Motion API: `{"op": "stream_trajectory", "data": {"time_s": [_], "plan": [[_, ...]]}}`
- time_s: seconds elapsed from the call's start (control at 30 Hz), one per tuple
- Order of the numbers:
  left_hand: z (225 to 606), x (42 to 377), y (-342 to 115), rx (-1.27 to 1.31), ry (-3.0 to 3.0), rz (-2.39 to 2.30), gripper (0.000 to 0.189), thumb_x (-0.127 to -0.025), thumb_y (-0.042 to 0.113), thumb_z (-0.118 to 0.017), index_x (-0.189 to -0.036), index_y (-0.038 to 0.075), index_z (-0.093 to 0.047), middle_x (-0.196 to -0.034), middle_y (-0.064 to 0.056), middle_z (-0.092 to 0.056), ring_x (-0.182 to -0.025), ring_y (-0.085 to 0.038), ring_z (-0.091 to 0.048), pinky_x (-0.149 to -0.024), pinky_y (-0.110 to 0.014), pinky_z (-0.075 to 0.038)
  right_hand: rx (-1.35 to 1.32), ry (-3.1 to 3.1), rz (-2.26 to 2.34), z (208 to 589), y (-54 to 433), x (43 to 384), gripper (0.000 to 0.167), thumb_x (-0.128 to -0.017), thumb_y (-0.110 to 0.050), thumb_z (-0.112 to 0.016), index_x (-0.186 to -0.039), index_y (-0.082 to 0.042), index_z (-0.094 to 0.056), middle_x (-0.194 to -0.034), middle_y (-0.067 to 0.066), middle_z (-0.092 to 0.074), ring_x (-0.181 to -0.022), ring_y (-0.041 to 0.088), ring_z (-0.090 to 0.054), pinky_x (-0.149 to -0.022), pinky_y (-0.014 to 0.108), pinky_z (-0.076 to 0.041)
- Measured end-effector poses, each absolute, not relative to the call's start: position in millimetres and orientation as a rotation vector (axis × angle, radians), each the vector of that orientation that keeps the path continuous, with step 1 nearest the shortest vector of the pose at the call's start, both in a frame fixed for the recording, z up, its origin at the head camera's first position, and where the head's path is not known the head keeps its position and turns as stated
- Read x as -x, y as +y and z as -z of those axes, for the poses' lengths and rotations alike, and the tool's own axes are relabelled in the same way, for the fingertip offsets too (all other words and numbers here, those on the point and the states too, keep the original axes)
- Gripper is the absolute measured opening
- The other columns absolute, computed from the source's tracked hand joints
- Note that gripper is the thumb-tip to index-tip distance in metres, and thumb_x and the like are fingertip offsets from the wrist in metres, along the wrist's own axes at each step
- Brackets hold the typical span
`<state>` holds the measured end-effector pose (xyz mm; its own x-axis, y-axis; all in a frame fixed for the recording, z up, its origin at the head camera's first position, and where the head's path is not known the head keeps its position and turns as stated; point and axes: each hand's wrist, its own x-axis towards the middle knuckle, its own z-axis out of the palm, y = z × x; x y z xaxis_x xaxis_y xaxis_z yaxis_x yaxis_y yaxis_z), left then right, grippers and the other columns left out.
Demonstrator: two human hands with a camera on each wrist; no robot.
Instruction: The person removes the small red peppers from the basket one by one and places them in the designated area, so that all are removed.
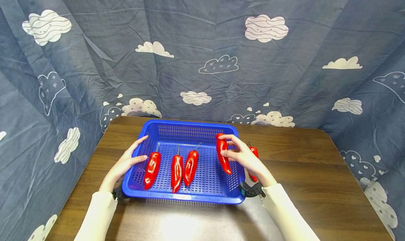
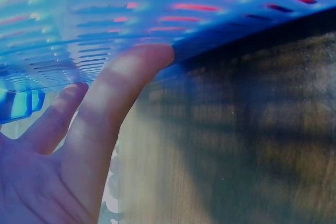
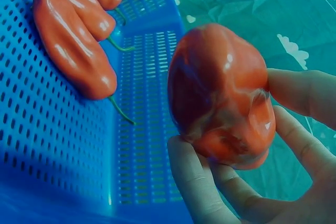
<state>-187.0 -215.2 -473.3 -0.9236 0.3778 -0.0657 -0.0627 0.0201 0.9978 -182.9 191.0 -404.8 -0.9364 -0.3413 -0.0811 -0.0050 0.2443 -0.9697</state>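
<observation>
Red pepper point(image 1: 225, 163): held by your right grip point(image 1: 243, 152) above the right end of the blue basket point(image 1: 212, 199).

Beyond both grips, a grey-blue curtain point(image 1: 196, 33) with a white cloud print spans the background. Beneath both grips lies the brown wood-grain worktop point(image 1: 294, 167). On it stands the basket, rectangular and perforated, its left side at your left grip point(image 1: 124, 162) and its right end below your right grip. White sleeves point(image 1: 284, 213) cover your forearms behind the grips; dark straps point(image 1: 252, 190) show at your wrists.

Your left grip is unclenched, fingers and thumb extended at the basket's left rim. Your right grip pinches the pepper between thumb and fingers; the pepper's lower end slants toward you.

Between your grips, three other red peppers point(image 1: 177, 172) lie in the basket: one nearest the left grip, two just beside each other farther right. To the right of the basket, a further pepper point(image 1: 254, 151) lies on the worktop, partly hidden by your right grip. Thin green stems point(image 3: 121, 111) on the basket's three peppers point away from you.
</observation>
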Motion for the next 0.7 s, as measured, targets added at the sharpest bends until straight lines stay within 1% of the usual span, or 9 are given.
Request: {"op": "stream_trajectory", "data": {"time_s": [0.17, 0.33, 0.5, 0.7], "plan": [[472.9, 186.4, -214.1, -0.322, 2.007, -1.972, 0.068, -0.095, 0.002, -0.05, -0.153, 0.016, -0.017, -0.151, -0.026, -0.018, -0.128, -0.045, -0.031, -0.09, -0.047, -0.045, 0.326, 2.259, 1.735, 404.2, 197.4, 180.4, 0.047, -0.09, -0.01, -0.063, -0.134, -0.008, -0.048, -0.126, 0.025, -0.046, -0.105, 0.033, -0.053, -0.081, 0.042, -0.052], [474.2, 186.6, -214.2, -0.338, 2.003, -1.981, 0.068, -0.095, 0.002, -0.05, -0.153, 0.015, -0.017, -0.151, -0.026, -0.018, -0.129, -0.046, -0.03, -0.092, -0.049, -0.043, 0.308, 2.306, 1.702, 403.2, 206.0, 178.0, 0.048, -0.091, -0.014, -0.063, -0.136, -0.011, -0.048, -0.127, 0.025, -0.047, -0.103, 0.034, -0.056, -0.081, 0.043, -0.052], [475.5, 187.0, -214.9, -0.324, 2.007, -1.972, 0.069, -0.095, 0.001, -0.05, -0.153, 0.016, -0.017, -0.152, -0.025, -0.017, -0.13, -0.045, -0.029, -0.093, -0.046, -0.044, 0.308, 2.322, 1.731, 402.6, 215.1, 176.9, 0.048, -0.09, -0.012, -0.063, -0.136, -0.009, -0.048, -0.125, 0.026, -0.049, -0.1, 0.036, -0.057, -0.081, 0.043, -0.052], [475.7, 187.0, -215.1, -0.316, 2.001, -1.975, 0.069, -0.095, 0.001, -0.049, -0.153, 0.017, -0.016, -0.152, -0.024, -0.017, -0.131, -0.045, -0.028, -0.093, -0.048, -0.043, 0.322, 2.327, 1.762, 403.0, 225.0, 175.1, 0.046, -0.091, -0.01, -0.061, -0.135, -0.008, -0.048, -0.123, 0.025, -0.051, -0.104, 0.033, -0.055, -0.08, 0.042, -0.052]]}}
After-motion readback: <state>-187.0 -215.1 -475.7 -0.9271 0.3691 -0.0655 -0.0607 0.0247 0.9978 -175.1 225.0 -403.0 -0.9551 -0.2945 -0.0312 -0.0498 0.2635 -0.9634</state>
